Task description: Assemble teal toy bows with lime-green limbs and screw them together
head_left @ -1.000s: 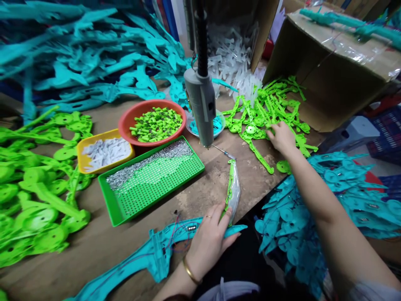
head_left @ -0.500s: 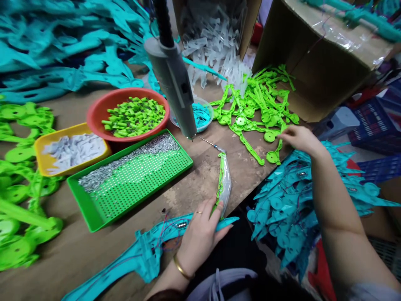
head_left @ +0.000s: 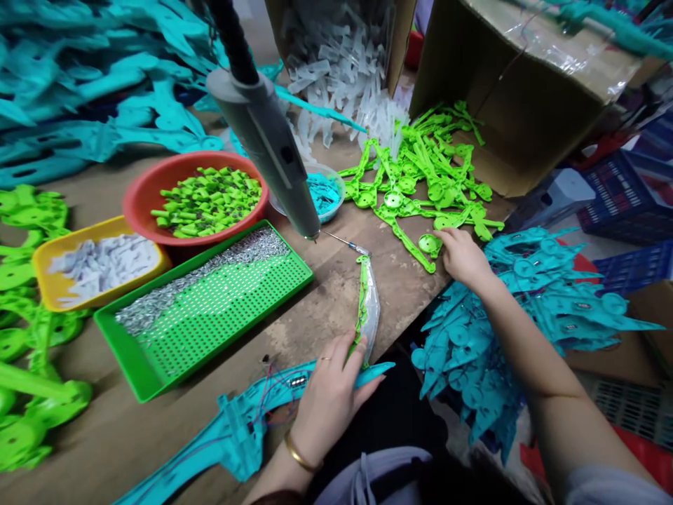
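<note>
My left hand (head_left: 329, 389) is closed over the tip end of a long teal plastic shell half (head_left: 239, 428) with thin red and blue wires in it. Its fingertips also press on the lower end of a curved clear plastic blade (head_left: 372, 308) edged by a lime-green strip (head_left: 362, 298). At the table's right edge, my right hand (head_left: 465, 259) pinches a lime-green plastic piece with a round disc end (head_left: 430, 244), beside a heap of similar green pieces (head_left: 415, 193). The fingertips partly hide it. A hanging grey electric screwdriver (head_left: 276, 151) points down near the blade's top.
A green perforated tray (head_left: 210, 308) of small metal screws, a yellow tray (head_left: 45, 270) of whitish pieces and a red bowl (head_left: 139, 203) stand left. Behind are a bowl of teal bits (head_left: 323, 193), clear parts (head_left: 336, 63) and a cardboard box (head_left: 494, 84). Teal shells (head_left: 484, 337) are piled right.
My right hand has moved left and toward me, shifting the round green piece the same way. My left hand stays on the teal shell and blade. The whole view has shifted slightly.
</note>
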Motion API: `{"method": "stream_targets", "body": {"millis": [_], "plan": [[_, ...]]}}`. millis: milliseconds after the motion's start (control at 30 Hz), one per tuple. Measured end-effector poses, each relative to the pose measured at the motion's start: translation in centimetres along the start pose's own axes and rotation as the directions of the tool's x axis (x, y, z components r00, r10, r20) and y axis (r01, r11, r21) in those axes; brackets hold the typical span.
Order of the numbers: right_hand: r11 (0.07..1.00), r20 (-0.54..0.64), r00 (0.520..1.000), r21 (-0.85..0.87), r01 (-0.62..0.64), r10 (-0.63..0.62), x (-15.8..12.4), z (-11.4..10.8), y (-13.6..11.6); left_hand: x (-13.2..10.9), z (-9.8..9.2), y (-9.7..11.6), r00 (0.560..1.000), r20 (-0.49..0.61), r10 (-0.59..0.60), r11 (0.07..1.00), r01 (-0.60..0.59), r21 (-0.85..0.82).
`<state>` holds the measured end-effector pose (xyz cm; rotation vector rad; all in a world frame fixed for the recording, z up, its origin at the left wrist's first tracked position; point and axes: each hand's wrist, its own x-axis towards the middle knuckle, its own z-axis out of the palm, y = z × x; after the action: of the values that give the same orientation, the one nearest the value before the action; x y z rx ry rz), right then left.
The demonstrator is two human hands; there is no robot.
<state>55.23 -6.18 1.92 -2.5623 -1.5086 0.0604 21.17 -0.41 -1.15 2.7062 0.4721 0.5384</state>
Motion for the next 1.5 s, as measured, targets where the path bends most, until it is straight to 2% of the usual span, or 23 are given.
{"method": "stream_targets", "body": {"millis": [133,233,333,400,467,533,700,900,1033,1167,1367,1500], "plan": [[0.999,0.000,0.999,-0.025,0.034,-0.034,0.2,0.4,0.1,0.0,0.0,-0.1,1.000,0.009,0.005,1.000,-0.005,-0.008],[0.999,-0.035,0.999,-0.041,0.004,-0.005,0.6,-0.1,1.2,0.0,0.0,-0.2,1.000,0.013,0.008,1.000,-0.008,-0.011],[0.990,-0.140,0.984,-0.071,-0.123,0.112,1.3,-1.3,3.3,0.0,0.1,-0.2,1.000,0.010,0.013,1.000,-0.013,-0.008],[0.964,-0.212,0.948,-0.067,-0.257,0.238,1.7,-2.1,4.9,-0.1,0.1,-0.2,1.000,0.008,0.010,1.000,-0.010,-0.008],[0.935,-0.238,0.913,-0.044,-0.351,0.331,2.1,-2.7,6.3,-0.1,0.1,-0.2,1.000,0.008,0.004,1.000,-0.004,-0.011],[0.927,-0.235,0.904,-0.029,-0.373,0.357,2.6,-3.1,7.0,-0.1,0.1,-0.2,1.000,0.012,0.003,1.000,-0.003,-0.012],[0.966,-0.207,0.947,-0.029,-0.256,0.245,4.8,-3.0,5.8,-0.1,0.2,-0.2,1.000,0.013,0.001,1.000,-0.001,-0.010],[0.991,-0.061,0.991,-0.058,-0.120,0.116,8.1,-1.0,2.6,-0.1,0.1,-0.2,1.000,-0.001,-0.002,1.000,0.002,-0.006],[0.993,-0.006,0.999,-0.110,-0.050,0.049,9.1,0.4,0.8,0.0,0.0,-0.1,1.000,0.002,-0.002,1.000,0.002,-0.016],[0.989,0.035,0.999,-0.148,0.001,0.005,9.6,1.1,0.1,-0.1,0.0,-0.1,1.000,0.002,-0.022,0.999,0.022,-0.030],[0.984,0.056,0.998,-0.173,0.052,-0.043,10.4,1.1,-0.1,-0.2,0.1,-0.1,1.000,0.006,-0.024,1.000,0.024,-0.015],[0.983,0.014,0.998,-0.177,0.055,-0.053,11.0,0.5,-0.7,-0.1,0.0,-0.1,1.000,-0.005,-0.002,1.000,0.002,0.003]]}}
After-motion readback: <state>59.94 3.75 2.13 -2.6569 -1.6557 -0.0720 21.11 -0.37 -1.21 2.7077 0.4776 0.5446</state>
